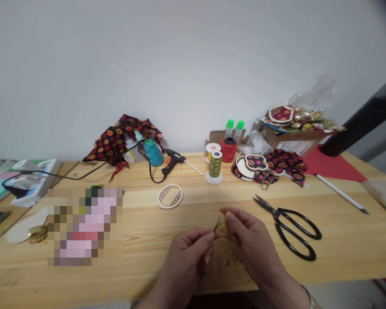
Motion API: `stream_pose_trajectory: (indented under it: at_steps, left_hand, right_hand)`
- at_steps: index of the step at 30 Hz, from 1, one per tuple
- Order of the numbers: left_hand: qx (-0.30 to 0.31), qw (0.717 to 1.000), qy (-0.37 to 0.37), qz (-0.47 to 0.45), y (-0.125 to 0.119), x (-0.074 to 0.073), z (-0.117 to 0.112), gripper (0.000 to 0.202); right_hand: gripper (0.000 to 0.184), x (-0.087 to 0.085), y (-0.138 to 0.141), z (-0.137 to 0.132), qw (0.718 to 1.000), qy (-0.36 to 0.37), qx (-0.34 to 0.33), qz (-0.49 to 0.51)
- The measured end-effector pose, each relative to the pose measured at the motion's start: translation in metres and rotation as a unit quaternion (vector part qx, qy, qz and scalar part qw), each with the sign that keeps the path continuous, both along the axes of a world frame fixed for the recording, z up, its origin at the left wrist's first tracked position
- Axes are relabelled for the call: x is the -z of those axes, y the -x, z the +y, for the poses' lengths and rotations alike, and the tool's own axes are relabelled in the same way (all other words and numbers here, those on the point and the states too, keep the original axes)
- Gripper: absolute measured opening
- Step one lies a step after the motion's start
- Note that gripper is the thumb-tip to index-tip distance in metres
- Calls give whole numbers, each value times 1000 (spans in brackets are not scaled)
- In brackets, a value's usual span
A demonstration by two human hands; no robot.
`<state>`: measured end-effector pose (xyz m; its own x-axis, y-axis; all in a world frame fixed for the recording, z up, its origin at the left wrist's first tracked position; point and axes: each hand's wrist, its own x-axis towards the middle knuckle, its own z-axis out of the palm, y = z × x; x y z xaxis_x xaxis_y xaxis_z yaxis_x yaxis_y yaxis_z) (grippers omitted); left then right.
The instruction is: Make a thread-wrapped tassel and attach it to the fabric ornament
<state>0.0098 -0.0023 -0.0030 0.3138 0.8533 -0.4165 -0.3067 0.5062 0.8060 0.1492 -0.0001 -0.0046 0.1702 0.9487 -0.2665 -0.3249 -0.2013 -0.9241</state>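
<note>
Head view: I watch left fingers [209, 237] pinch an olive-green thread bundle [218, 225], apparently steadying it; right fingers [230, 218] sit bunched alongside, grip unclear.

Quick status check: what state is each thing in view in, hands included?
Left hand, pinching olive threads
Right hand, at the threads' spread ends; grip unclear
Scissors, lying flat, slightly open
Glue gun, lying down, white stick protruding; heat unclear
Olive spool, upright
Red spool, upright
Teal spool, upright
Green-capped bottles, upright, closed
Cardboard box, open, heaped full
Oval frame, lying flat
White pen, lying flat
</note>
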Motion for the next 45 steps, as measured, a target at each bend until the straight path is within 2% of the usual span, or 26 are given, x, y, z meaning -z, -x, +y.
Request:
stream_pose_trajectory:
  at_steps: [3, 5, 7, 12, 16, 24, 31, 37, 43, 45]
  left_hand:
    - [-7, 1000, 5, 8, 1, 1, 0, 21]
    - [-5, 1000, -1, 13, 1, 2, 0, 21]
    - [-1, 1000, -10, 18, 1, 3, 0, 21]
    - [10, 998, -36, 49, 2, 3, 0, 22]
    - [13, 994, -55, 93, 3, 2, -1, 22]
    - [32, 989, -64, 132, 5, 3, -1, 26]
    - [40, 985, -83, 145, 5, 4, -1, 27]
    - [44, 988, -62, 134, 5, 1, -1, 27]
    - [38, 988, -75, 130, 4, 0, -1, 28]
    - [37, 988, -72, 129, 4, 0, -1, 28]
  right_hand:
    - [14, -3, -6, -1, 991, -78, 53, -95]
    - [3, -6, -8, -3, 972, -151, 51, -174]
    - [4, -9, -7, -6, 949, -204, 32, -238]
    - [12, -8, -3, -9, 906, -265, -8, -331]
    - [13, -5, -2, -9, 886, -281, -22, -368]
    - [8, -5, 0, -8, 885, -265, -33, -381]
    - [15, -7, 0, -8, 889, -265, -37, -372]
    - [16, -7, -1, -6, 888, -265, -31, -374]
    - [16, -7, -1, -6, 898, -251, -22, -362]
    - [11, -7, -2, -5, 905, -243, -4, -350]
